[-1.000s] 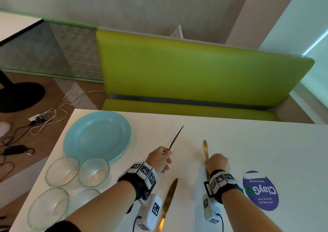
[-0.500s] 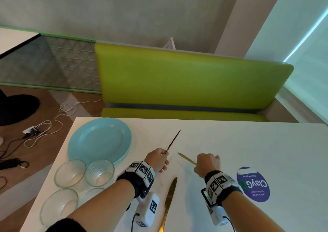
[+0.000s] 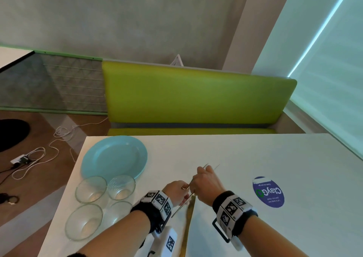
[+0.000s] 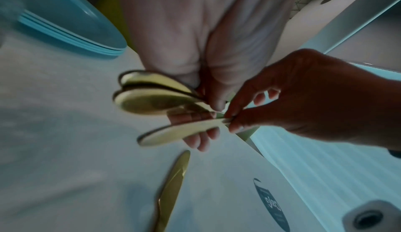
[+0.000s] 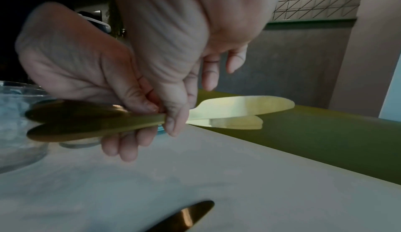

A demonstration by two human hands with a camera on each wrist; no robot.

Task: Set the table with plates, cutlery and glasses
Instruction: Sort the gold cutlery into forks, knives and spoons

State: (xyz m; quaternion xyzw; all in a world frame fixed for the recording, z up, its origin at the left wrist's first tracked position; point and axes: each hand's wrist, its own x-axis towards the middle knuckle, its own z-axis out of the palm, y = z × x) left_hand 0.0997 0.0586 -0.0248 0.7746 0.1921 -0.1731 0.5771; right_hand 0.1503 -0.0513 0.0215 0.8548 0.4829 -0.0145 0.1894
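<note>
Knives [image 5: 238, 106] | L hand [image 3: 175, 192] grips gold handles, R hand [image 3: 207, 182] pinches one | you keep blades aligned, pull straight, mind 4th knife [image 3: 188, 217] on table [image 3: 255, 154].

Green bench [image 3: 198, 97]; seemingly plastered wall [image 3: 137, 18]

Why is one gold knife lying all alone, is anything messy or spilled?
Nothing is spilled or broken. One gold knife lies alone on the white table, not yet picked up. The left hand and right hand hold the other knives together. The plates and glass bowls are simply bunched at one corner.
</note>
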